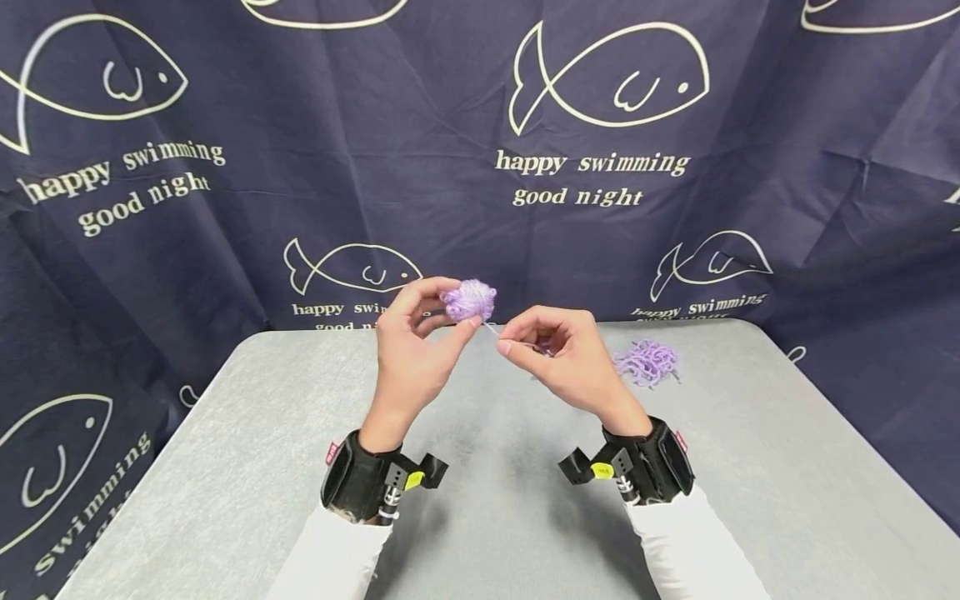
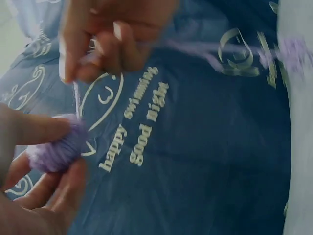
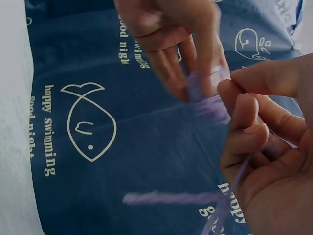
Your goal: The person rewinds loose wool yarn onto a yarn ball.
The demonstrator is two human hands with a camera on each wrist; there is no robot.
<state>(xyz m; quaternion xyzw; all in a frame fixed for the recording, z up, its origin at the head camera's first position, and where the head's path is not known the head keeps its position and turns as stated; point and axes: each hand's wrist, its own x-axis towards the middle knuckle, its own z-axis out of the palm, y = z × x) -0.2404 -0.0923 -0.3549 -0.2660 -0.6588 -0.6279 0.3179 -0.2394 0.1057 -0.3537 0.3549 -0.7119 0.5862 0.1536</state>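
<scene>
A small ball of purple yarn (image 1: 470, 301) is held up above the far part of the table, gripped between the thumb and fingers of my left hand (image 1: 416, 354). Just to its right, my right hand (image 1: 562, 354) pinches the yarn strand (image 2: 77, 98), which runs taut from the ball to the thumb and fingertip. In the left wrist view, more strand (image 2: 195, 46) trails from the right hand toward a loose purple heap. The right wrist view shows the wound ball (image 3: 208, 100) in the left fingers, slightly blurred, and loose yarn (image 3: 171, 198) hanging below the right hand.
A loose heap of purple yarn (image 1: 649, 362) lies on the grey table (image 1: 495, 517), right of the right hand. Behind the table hangs a dark blue cloth (image 1: 450, 192) with white fish drawings and lettering. Both wrists wear black camera straps (image 1: 363, 479).
</scene>
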